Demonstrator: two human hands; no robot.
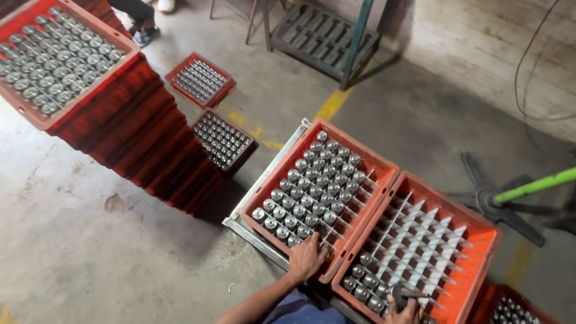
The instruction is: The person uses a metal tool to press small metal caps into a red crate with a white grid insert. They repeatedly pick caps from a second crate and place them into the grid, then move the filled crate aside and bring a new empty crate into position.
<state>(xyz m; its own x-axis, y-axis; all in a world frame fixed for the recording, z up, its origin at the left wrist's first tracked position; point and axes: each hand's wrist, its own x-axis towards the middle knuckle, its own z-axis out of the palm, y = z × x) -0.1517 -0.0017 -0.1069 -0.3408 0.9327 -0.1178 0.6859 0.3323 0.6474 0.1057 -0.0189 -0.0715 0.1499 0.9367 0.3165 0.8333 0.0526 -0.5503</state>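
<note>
The right hand (403, 318) pinches a metal cup (401, 295) over the near corner of the sparse crate (484, 263); the left hand (307, 257), fingers curled, rests at ten o'clock on the fuller crate (380, 164).

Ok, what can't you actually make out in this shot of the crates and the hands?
- Head view: right hand cut by the bottom edge; its grip on a metal part is unclear.
- Left hand covers the left crate corner.
- Bottom-right crate cropped by the frame.
- Metal parts too small to identify.
- Tall crate stack hides its lower contents.
</note>
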